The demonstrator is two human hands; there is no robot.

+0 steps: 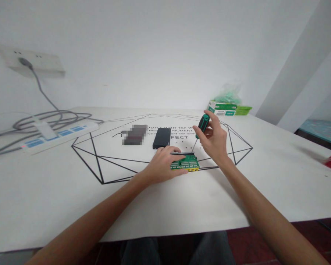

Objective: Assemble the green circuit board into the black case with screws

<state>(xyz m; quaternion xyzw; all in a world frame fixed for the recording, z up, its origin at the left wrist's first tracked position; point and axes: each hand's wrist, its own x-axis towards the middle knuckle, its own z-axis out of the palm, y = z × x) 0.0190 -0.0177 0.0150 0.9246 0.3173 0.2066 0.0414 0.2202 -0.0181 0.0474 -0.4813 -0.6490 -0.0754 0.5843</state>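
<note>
Here on my feed the left forearm slants in from the bottom edge, and the left hand (161, 163) has its fingers parted, thumb at the near edge, gripping the green circuit board (192, 161) on the white table (154, 217) and hiding its left end. To the right, I've got the screwdriver (203, 123) tilted over the board's far side, the right hand (214, 139) raised and curled snugly around it; whether the tip touches, I can't tell.
</note>
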